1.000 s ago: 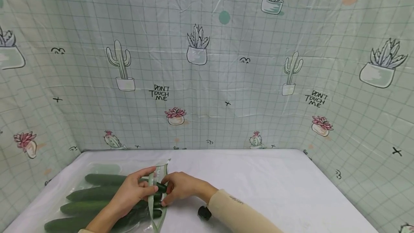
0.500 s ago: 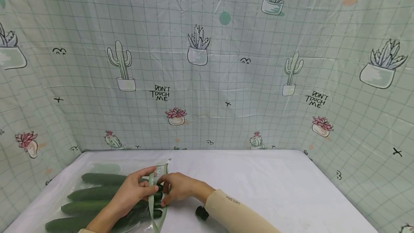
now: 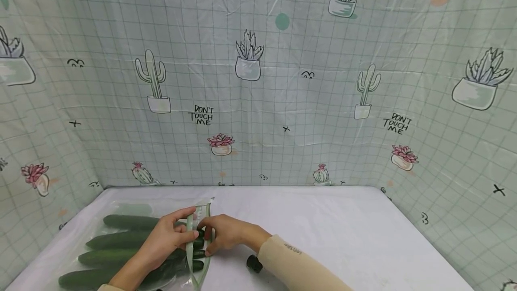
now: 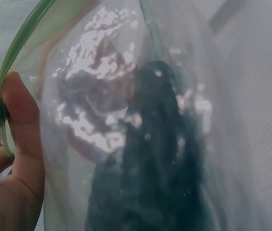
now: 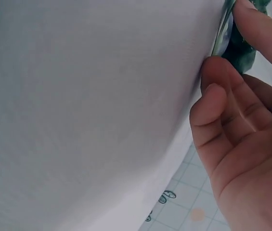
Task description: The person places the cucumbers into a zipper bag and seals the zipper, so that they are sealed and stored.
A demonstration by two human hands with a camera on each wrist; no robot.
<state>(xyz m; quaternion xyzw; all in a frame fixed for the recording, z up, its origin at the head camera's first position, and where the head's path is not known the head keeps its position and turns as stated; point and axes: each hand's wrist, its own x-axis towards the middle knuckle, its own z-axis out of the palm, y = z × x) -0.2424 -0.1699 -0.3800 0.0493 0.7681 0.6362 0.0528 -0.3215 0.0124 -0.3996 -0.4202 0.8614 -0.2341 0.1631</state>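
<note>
A clear plastic zip bag (image 3: 190, 255) with a green-edged mouth lies at the left of the table. Inside it are several dark green cucumbers (image 3: 107, 256) side by side, their ends toward the mouth on the right. My left hand (image 3: 163, 239) pinches the bag's upper lip between thumb and fingers and keeps it raised. At the mouth, my right hand (image 3: 226, 232) has thumb and curled fingers around a cucumber end (image 5: 241, 54), beside the bag edge. In the left wrist view, cucumbers show blurred through the shiny plastic.
White cloth covers the table (image 3: 331, 228), stretching to the right of the bag. Behind and at both sides hangs a gridded curtain (image 3: 266, 102) printed with potted cacti. A small black object (image 3: 254, 264) sits just under the right wrist.
My right fingers have shifted slightly left into the bag's mouth, and the upper cucumber end now sits further inside. My left hand keeps its hold on the lip.
</note>
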